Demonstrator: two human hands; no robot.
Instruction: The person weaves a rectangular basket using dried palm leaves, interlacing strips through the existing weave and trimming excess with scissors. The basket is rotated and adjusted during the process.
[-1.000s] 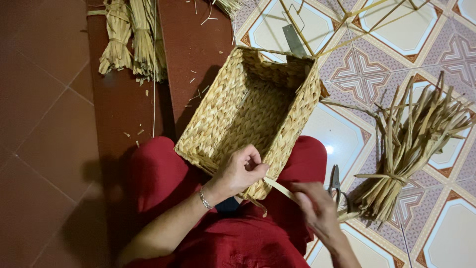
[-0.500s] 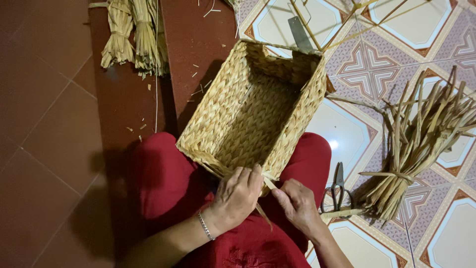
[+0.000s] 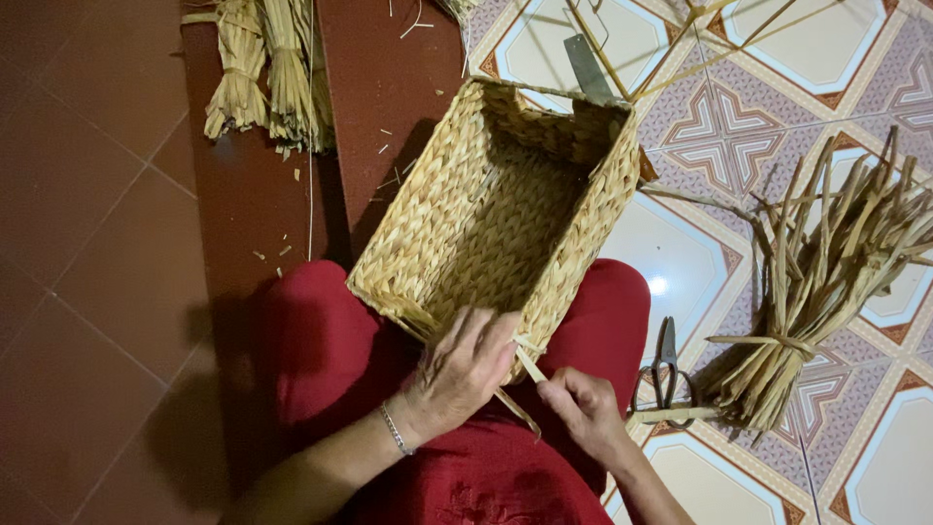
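Fingers of the right hand (image 3: 583, 413) are pinched shut on a flat straw strand (image 3: 530, 365), which is held taut and runs up to the near rim of the woven basket (image 3: 496, 214). Fingers of the left hand (image 3: 466, 374) are curled and pressed against that same near corner, closed over the rim where the strand enters the weave; a thin bracelet is seen at the wrist.

Change noted against half a second ago: the right hand has been drawn slightly down and away from the rim, and a short length of strand is now exposed between the two hands where they were nearly touching. A second ago the right hand was lower and further right. Judged as a strand being pulled snug through the edge after being tucked, so the rim binding at this corner appears close to being tightened.

The basket is rested on the lap, over red cloth, tilted with its open mouth toward the camera. It is rectangular, deep, tightly plaited in pale golden fibre, with the far rim uneven and loose stakes left standing above it.

Just right of the knee, dark scissors (image 3: 664, 367) lie on the patterned tile floor (image 3: 680, 262). Beyond them a tied bundle of straw (image 3: 826, 272) is fanned out. Far left, more bundles (image 3: 267, 68) lie on red-brown tile.
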